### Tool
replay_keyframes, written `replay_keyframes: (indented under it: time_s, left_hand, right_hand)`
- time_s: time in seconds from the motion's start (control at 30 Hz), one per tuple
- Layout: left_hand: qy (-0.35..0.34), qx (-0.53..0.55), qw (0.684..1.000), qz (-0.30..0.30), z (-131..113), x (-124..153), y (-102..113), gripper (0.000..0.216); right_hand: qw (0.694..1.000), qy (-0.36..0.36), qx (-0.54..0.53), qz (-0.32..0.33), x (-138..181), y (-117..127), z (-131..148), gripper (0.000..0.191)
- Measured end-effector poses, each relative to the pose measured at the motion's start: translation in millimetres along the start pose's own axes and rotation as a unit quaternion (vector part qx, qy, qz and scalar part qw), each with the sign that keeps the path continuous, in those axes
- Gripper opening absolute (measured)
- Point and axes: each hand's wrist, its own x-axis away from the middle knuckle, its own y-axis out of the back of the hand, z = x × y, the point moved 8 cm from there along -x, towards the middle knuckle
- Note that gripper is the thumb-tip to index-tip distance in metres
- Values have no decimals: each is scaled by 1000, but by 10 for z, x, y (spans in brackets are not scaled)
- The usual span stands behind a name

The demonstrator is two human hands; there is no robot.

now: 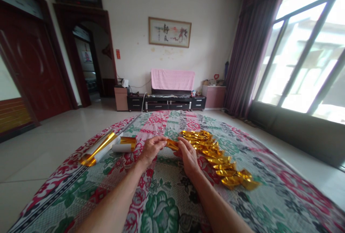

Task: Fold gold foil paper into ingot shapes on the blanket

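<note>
Left hand: The left hand (152, 149) is pinching one end of the gold foil piece (171, 144), with its fingers closed together on the foil.
Right hand: The right hand (188, 155) is gripping the other end, its fingers clamped on the same piece and the palm turning inward.
Gold foil piece: It is being held between the two hands, just above the floral blanket (161, 204), straight in front of the person.
Folded pile: A heap of folded gold pieces (212, 150) is lying on the blanket just beside the right hand and trailing off to the right.
Supplies: A roll of gold foil (98, 149) and a white roll (122, 148) are lying near the left hand, on its left. A loose gold sheet (128, 140) is sitting against the white roll.
Step in hand: By the look of it, the hands are creasing or shaping the foil piece.
Doing it well: The foil looks thin and springy. Both pinches are probably working best close to the fold line, pressing firmly without pulling apart, so the piece is creasing cleanly rather than tearing or wrinkling.
</note>
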Motion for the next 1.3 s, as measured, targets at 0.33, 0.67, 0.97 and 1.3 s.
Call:
replay_keyframes:
  time_s: [0.33,0.67,0.97,1.3]
  left_hand:
    - [25,63,996,50,-39,32,-61,50]
    - [41,131,989,50,69,-17,-29,41]
    - [41,87,993,70,66,-16,-68,34]
    - [-90,-82,991,56,-174,-42,47,12]
  right_hand:
    - [997,18,64,42,-15,-126,-42,27]
    - [970,157,184,-10,-23,-54,45,29]
    - [963,177,202,25,41,-126,85,28]
    - [892,229,390,-7,86,-174,259,21]
